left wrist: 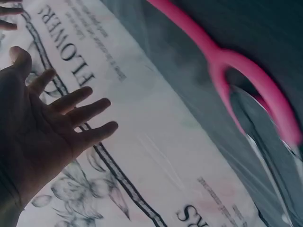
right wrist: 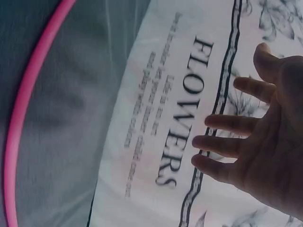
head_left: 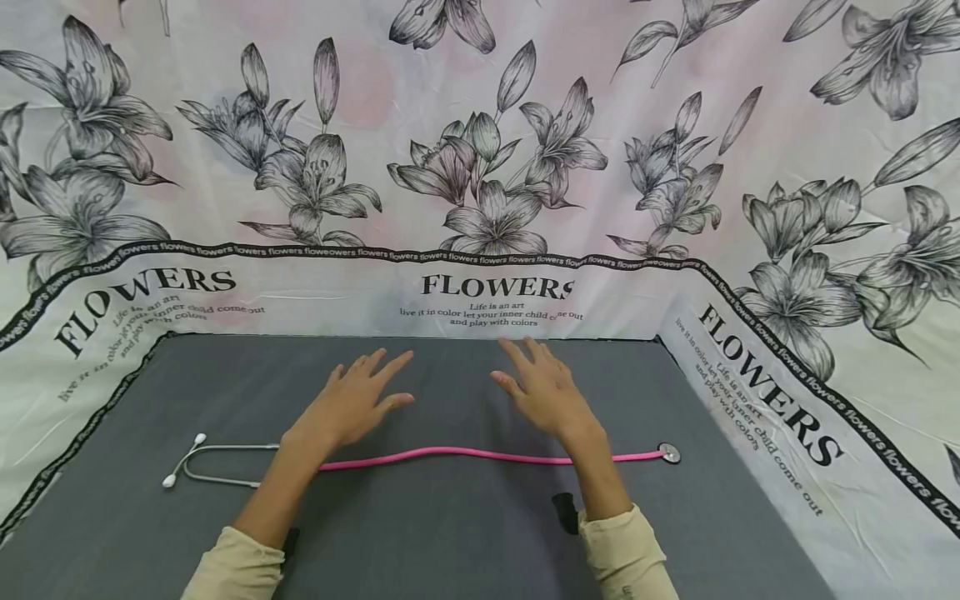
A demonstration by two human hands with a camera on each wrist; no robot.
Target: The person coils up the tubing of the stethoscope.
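A stethoscope with pink tubing point(head_left: 450, 451) lies stretched across the grey surface in the head view. Its metal ear tubes with white tips point(head_left: 169, 481) are at the left, its round chest piece point(head_left: 670, 452) at the right. My left hand point(head_left: 351, 404) hovers past the tubing, fingers spread, holding nothing; its forearm hides part of the stethoscope near the fork. In the left wrist view that pink fork point(left wrist: 220, 56) shows at upper right. My right hand point(head_left: 543, 392), also spread and holding nothing, is beyond the tubing near the chest piece end. The right forearm crosses over the tube.
A grey cloth point(head_left: 450, 533) covers the table. White fabric printed with lilies and the word FLOWERS point(head_left: 495, 287) rises at the back and both sides. Dark straps or devices point(head_left: 566, 512) show by the wrists.
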